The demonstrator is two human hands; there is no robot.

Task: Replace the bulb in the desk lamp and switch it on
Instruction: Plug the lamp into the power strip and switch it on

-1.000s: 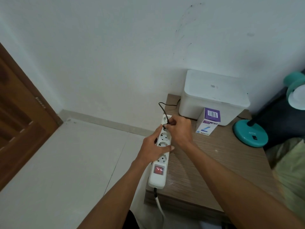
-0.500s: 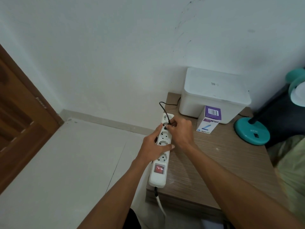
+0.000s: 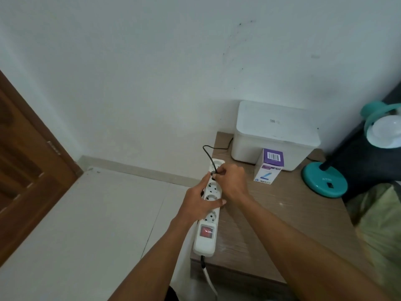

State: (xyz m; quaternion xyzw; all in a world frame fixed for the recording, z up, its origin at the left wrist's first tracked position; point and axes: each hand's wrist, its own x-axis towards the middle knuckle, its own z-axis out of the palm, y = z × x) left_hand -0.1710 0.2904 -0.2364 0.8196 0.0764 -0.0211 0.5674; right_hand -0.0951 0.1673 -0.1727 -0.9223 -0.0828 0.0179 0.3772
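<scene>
A white power strip [image 3: 207, 232] with a red rocker switch [image 3: 206, 231] lies along the left edge of the wooden bedside table [image 3: 271, 224]. My left hand [image 3: 198, 203] grips the strip across its middle. My right hand [image 3: 233, 181] pinches the lamp's black plug [image 3: 213, 173] at a socket near the strip's far end; its black cord [image 3: 208, 154] loops up and back. The teal desk lamp has its round base [image 3: 324, 181] at the table's right, and its shade holds a white bulb [image 3: 386, 129] at the frame's right edge.
A white lidded box [image 3: 275, 135] stands against the wall at the back of the table. A purple and white bulb carton [image 3: 269, 168] stands in front of it. A brown wooden door [image 3: 26, 170] is at left, pale floor tiles below, green bedding at right.
The view has shifted slightly. Both hands stay on the strip, with my right hand still working the plug at the far socket.
</scene>
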